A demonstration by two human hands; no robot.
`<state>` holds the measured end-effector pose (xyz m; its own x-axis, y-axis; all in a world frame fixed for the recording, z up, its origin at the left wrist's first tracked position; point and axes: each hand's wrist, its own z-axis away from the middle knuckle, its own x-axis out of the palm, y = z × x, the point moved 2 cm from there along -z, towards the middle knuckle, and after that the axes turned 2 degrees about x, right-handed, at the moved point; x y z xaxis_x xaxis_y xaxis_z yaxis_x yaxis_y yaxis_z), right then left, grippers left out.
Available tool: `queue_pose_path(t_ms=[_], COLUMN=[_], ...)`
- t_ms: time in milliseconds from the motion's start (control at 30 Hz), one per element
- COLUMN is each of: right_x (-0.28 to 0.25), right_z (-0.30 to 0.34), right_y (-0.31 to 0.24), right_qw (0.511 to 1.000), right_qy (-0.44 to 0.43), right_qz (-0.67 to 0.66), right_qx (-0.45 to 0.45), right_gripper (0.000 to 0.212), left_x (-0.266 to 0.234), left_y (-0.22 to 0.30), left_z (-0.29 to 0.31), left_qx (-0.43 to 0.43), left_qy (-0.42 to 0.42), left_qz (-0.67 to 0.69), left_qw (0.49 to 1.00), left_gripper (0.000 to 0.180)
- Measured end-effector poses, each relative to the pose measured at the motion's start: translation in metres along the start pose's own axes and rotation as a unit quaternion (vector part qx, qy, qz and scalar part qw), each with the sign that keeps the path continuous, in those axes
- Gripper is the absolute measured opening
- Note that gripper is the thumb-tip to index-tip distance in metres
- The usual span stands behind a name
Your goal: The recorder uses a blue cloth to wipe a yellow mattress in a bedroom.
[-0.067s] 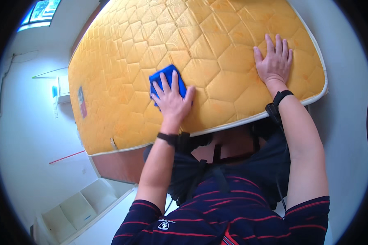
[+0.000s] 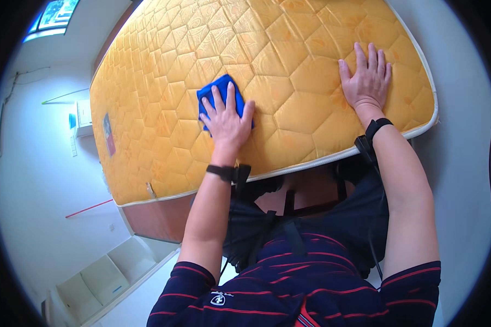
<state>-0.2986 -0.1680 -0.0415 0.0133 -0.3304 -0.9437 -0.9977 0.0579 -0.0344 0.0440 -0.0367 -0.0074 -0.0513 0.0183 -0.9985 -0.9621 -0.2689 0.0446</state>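
My left hand [image 2: 227, 126] lies spread on a folded blue cloth [image 2: 239, 102], pressing it against a yellow quilted mattress [image 2: 297, 111]. Parts of the cloth show between and beyond the fingers; the palm hides the rest. Farther right, my right hand [image 2: 367, 84] rests palm down on the bare mattress, its fingers stretched out and holding nothing. Each wrist wears a black band.
The mattress has a pale piped edge and a brown bed base [image 2: 157, 220] below it. A wall [image 2: 461, 131] runs along the right side. White open shelving [image 2: 105, 280] stands at lower left. A window [image 2: 56, 15] is at upper left.
My left hand and the blue cloth have shifted slightly away from me and a little left. My right hand stays in nearly the same spot.
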Motion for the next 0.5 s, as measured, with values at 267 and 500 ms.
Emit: queue_pose_path(t_ms=[267,500], right_x=[0.004,0.002], right_z=[0.001,0.0], right_y=[0.002,0.001], right_qw=[1.0,1.0], right_qy=[-0.004,-0.001], right_qz=[-0.007,-0.004], right_qx=[0.006,0.006], right_gripper=[0.067,0.067], left_x=[0.005,-0.012], left_y=[0.095,0.127], left_z=[-0.013,0.092], left_qx=[0.227,0.361], left_qy=[0.09,-0.012], left_qz=[0.102,0.16], left_qw=[0.964,0.919], left_gripper=[0.056,0.056])
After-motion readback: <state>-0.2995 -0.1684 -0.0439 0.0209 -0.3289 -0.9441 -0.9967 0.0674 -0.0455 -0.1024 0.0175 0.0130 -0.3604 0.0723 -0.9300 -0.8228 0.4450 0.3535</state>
